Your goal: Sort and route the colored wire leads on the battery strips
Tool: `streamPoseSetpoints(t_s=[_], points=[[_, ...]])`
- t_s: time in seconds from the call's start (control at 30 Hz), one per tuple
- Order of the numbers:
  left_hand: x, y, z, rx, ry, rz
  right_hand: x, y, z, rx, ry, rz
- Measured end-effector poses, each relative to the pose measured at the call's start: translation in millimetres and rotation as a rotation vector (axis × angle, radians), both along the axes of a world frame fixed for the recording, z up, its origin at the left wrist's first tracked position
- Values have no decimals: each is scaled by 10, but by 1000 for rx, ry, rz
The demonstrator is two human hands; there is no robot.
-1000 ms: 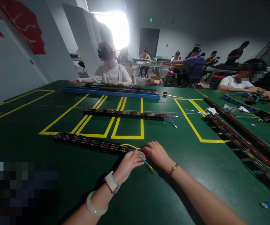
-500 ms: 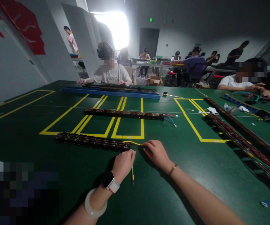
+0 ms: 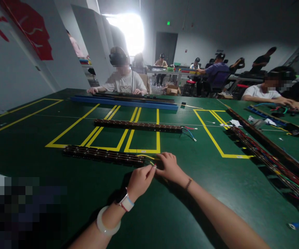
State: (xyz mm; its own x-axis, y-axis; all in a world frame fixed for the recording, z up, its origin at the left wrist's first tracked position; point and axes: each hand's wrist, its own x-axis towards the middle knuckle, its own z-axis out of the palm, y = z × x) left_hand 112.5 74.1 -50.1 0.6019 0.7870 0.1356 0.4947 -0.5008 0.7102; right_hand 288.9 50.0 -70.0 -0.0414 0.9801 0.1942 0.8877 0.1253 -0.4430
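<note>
At the far left of the tabletop (image 3: 30, 128), beyond the near bar's left end, you have yellow tape (image 3: 27, 114) stuck down in long lines. The near bar (image 3: 102, 155), dark with thin copper-coloured lines along it, lies flat just beyond your hands, its right end towards them. Well beyond the near bar is a blue tray (image 3: 123, 102) with dark strips on it, and a person (image 3: 125, 81) sits behind that. Between the near bar and the blue tray lies the middle bar (image 3: 139, 126), crossing more tape.

Your left hand (image 3: 140, 179) is closed just off the near bar's right end, pinching the green wire (image 3: 151, 163) between thumb and fingertips. You wear a watch (image 3: 125, 201) and a pale bangle (image 3: 108, 221) on that arm. The yellow wire (image 3: 145, 156) comes from the same end of the near bar and runs to the fingers of your right hand (image 3: 169, 167). That hand is bent, palm down, its thumb close to your left fingertips; you cannot tell whether it grips the wire.

Beyond and to the right of the near bar, a red wire (image 3: 190, 128) and a blue wire (image 3: 190, 135) stick out of the middle bar, each with a ring end. Well to the near bar's right, a bundle (image 3: 263, 159) of bars and coloured wires slants towards you.
</note>
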Motion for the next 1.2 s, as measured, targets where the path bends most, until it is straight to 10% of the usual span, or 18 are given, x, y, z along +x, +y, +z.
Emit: streamPoseSetpoints(t_s=[0.3,0.5,0.77,1.2], points=[[99,-56,-111,-876,-300,-177,164,172,99,-229,211,71],[125,-39,-110,-1254,-623,-56,56,-14,57,15,133,84],[176,-23,-185,-1299,-924,160,-75,-231,18,422,-468,382],[163,-10,-217,-1267,-890,85,-53,-376,298,178,-418,151]])
